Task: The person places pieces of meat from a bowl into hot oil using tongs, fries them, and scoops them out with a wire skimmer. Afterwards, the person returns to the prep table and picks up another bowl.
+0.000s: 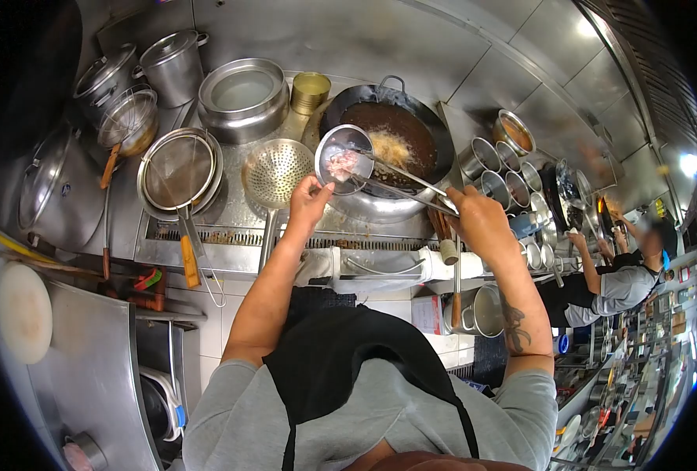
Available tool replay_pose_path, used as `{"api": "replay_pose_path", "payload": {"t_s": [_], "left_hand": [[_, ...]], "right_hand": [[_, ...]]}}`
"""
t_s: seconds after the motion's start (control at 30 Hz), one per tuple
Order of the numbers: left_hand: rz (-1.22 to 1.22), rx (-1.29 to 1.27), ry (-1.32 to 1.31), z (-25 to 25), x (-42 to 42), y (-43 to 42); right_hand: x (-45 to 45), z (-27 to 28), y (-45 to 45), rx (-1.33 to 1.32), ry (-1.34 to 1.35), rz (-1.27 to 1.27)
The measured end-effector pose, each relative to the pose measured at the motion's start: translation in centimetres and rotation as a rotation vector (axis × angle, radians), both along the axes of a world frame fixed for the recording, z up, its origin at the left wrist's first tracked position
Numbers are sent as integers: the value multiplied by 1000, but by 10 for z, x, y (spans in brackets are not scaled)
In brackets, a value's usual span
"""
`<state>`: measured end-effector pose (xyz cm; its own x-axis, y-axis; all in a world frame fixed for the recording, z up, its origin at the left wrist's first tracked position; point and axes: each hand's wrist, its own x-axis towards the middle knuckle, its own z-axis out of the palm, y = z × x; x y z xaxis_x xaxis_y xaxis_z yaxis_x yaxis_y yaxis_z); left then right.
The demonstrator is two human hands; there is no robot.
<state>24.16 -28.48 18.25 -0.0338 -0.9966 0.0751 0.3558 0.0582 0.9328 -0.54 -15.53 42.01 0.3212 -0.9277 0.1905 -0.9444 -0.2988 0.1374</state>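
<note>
My left hand [311,202] grips the near rim of a small metal bowl [334,140], tilted beside the wok's left edge. Pale pink pieces that look like raw meat [342,164] lie inside it. In my right hand [480,221] are metal tongs [413,177], their arms apart and their tips reaching into the bowl. Whether the tips pinch a piece is too small to tell. Beneath the tongs stands a large wok [443,129] of dark brown oil, with pale foamy food [391,149] bubbling in its middle.
A perforated ladle [276,169], a mesh strainer [177,174], a large pot [242,94] and a tin can [311,93] stand left of the wok. Several metal containers [496,187] sit at right. Farther right, another person [623,282] works at the same line.
</note>
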Motion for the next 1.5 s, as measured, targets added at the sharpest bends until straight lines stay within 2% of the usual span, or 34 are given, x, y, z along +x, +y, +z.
{"api": "replay_pose_path", "payload": {"t_s": [0.17,0.27,0.47,0.63,0.83,1.07,1.23,1.5], "left_hand": [[-31,-23,-82,-7,-1,-2],[-18,75,20,-6,-5,-2],[53,195,34,-26,-8,-17],[67,178,74,-26,-11,-15],[50,182,35,-15,-10,-9],[19,206,34,-14,-11,-7],[16,216,38,-11,-12,-6],[5,228,46,-12,-11,-7]], "right_hand": [[0,-10,-2,-27,94,-50],[-2,-11,0,-46,111,-82],[-32,-12,0,-27,69,-189],[-93,-63,-17,74,77,-279],[-122,-100,-12,110,-39,-400],[-132,-108,0,173,-176,-494],[-173,-165,3,130,-311,-445],[-172,-164,4,318,-531,-570]]}}
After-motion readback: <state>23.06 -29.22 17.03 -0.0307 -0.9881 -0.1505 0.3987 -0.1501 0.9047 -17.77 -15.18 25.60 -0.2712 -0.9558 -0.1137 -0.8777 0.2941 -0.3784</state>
